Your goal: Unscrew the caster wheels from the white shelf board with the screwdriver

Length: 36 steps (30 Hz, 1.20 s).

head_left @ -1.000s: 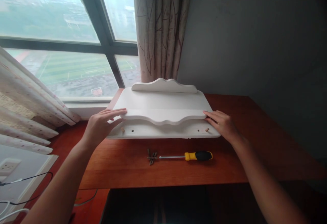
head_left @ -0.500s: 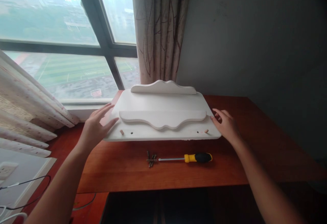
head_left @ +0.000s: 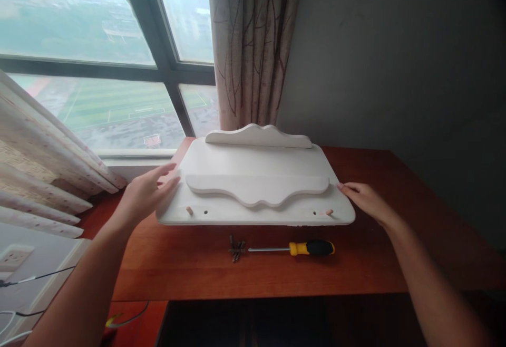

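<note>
A white wooden board (head_left: 259, 162) with rounded corners lies in front of me on the table. Two white scalloped strips stand on it: a back strip (head_left: 256, 137) and a front strip (head_left: 256, 188). Near its front edge are a left wooden dowel (head_left: 190, 210), a right wooden dowel (head_left: 329, 212) and two dark holes. My left hand (head_left: 148, 190) grips the board's left edge, thumb on the top side. Pinched on the right edge is my right hand (head_left: 362, 199); its fingertips are partly hidden.
A yellow and black screwdriver (head_left: 310, 248) lies on the brown table (head_left: 269, 281) before the board, its tip beside a small pile of screws (head_left: 237, 249). The window (head_left: 118, 104) and curtain (head_left: 256, 46) are behind. Cables (head_left: 39, 278) hang at lower left.
Both hands have closed from spread fingers onto the board's side edges. The board appears slightly larger and its front edge nearer to me. The view has shifted a little.
</note>
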Motion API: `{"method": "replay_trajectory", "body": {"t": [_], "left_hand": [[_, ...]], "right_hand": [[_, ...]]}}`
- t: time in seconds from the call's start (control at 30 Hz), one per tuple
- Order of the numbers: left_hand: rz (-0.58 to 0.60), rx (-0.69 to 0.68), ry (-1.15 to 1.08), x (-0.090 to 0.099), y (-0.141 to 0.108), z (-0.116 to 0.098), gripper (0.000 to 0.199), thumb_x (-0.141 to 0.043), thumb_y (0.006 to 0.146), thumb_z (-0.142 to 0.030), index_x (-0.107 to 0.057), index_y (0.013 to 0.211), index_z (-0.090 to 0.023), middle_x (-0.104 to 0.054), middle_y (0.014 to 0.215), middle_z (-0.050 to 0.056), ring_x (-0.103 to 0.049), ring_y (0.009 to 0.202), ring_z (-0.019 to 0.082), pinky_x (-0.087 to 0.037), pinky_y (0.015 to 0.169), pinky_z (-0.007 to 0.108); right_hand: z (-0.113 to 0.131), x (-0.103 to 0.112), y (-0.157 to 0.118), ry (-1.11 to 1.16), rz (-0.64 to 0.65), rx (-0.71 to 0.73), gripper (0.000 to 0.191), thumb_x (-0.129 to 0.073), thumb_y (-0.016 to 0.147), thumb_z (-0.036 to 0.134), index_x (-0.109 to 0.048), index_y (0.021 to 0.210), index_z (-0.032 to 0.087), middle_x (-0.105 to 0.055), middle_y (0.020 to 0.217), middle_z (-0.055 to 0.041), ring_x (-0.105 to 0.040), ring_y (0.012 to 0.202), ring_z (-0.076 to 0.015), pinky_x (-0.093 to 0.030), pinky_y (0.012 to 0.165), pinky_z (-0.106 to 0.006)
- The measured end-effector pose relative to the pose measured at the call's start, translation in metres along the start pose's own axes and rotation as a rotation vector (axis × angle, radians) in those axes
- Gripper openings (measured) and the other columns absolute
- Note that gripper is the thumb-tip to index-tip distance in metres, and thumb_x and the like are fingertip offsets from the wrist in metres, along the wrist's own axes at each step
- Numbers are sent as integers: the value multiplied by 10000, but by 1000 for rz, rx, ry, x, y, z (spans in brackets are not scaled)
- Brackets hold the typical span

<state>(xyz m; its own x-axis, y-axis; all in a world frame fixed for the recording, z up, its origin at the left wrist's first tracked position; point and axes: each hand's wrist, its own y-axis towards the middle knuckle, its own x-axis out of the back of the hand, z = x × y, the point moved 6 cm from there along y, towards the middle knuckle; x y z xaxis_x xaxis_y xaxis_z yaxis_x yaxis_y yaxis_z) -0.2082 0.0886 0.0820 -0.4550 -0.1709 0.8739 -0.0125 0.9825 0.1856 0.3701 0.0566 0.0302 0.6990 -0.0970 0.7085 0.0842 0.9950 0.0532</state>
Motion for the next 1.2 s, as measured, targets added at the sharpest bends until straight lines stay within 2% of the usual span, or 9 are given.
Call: {"method": "replay_trajectory", "body": {"t": [0.07,0.17,0.27,0.37,0.43,0.6,0.73,0.9,1.2], "left_hand": [[-65,-65,49,7,23,-13,491,-547,887,-493,-665,1233,-165,-727,1103,102,-681,866,262,-483,785,323],[-76,-163,-68,-2,67,-32,466,-524,903,-465,-674,1195,-134,-701,1144,105,-655,894,219,-474,791,291],[-84,-190,-118,-21,112,-41,498,-563,860,-473,-664,1212,-135,-688,1155,113,-632,825,179,-475,772,273],[-38,-211,-237,-38,145,-41,559,-640,776,-511,-681,1190,-137,-697,1086,114,-609,778,173,-466,731,267],[6,-218,-255,-46,157,-39,542,-673,736,-518,-717,1132,-151,-704,960,84,-588,742,169,-452,708,263],[56,-198,-310,-53,166,-35,445,-707,710,-504,-778,1003,-176,-655,732,22,-540,672,150,-422,668,253],[50,-133,-440,-56,165,-31,502,-750,691,-524,-779,1041,-165,-666,747,29,-532,659,143,-426,625,245],[49,-95,-528,-60,165,-29,576,-787,654,-535,-771,1081,-148,-686,774,34,-554,662,135,-448,620,230],[100,6,-651,-63,165,-24,566,-835,606,-475,-776,1075,-166,-716,790,37,-598,635,147,-475,581,228]], "right_hand": [[9,11,18,-32,-124,79,372,-609,853,542,-771,891,209,-758,878,-94,-692,793,-277,-527,695,-377],[28,14,57,12,-242,209,346,-634,844,498,-756,978,203,-749,964,-103,-685,848,-264,-532,787,-413],[42,3,102,60,-245,278,384,-642,832,495,-733,1055,195,-718,1087,-111,-664,937,-245,-529,852,-405],[49,-11,141,80,-220,309,430,-694,784,482,-720,1102,194,-690,1138,-111,-636,820,-199,-533,811,-392],[51,-18,159,84,-186,327,444,-739,744,450,-725,1108,196,-687,1129,-100,-612,770,-177,-527,798,-383],[46,-29,176,110,-130,326,382,-768,719,439,-765,1005,186,-709,1004,-74,-615,829,-195,-507,817,-377],[37,-34,176,161,-151,297,450,-740,742,495,-754,1070,187,-711,1015,-70,-614,842,-193,-501,808,-374],[34,-35,173,203,-197,289,437,-758,725,494,-763,1047,198,-713,1063,-74,-618,899,-203,-494,811,-357],[35,-35,176,225,-193,275,453,-777,705,518,-773,1020,192,-731,1039,-75,-628,872,-210,-497,808,-374]]}}
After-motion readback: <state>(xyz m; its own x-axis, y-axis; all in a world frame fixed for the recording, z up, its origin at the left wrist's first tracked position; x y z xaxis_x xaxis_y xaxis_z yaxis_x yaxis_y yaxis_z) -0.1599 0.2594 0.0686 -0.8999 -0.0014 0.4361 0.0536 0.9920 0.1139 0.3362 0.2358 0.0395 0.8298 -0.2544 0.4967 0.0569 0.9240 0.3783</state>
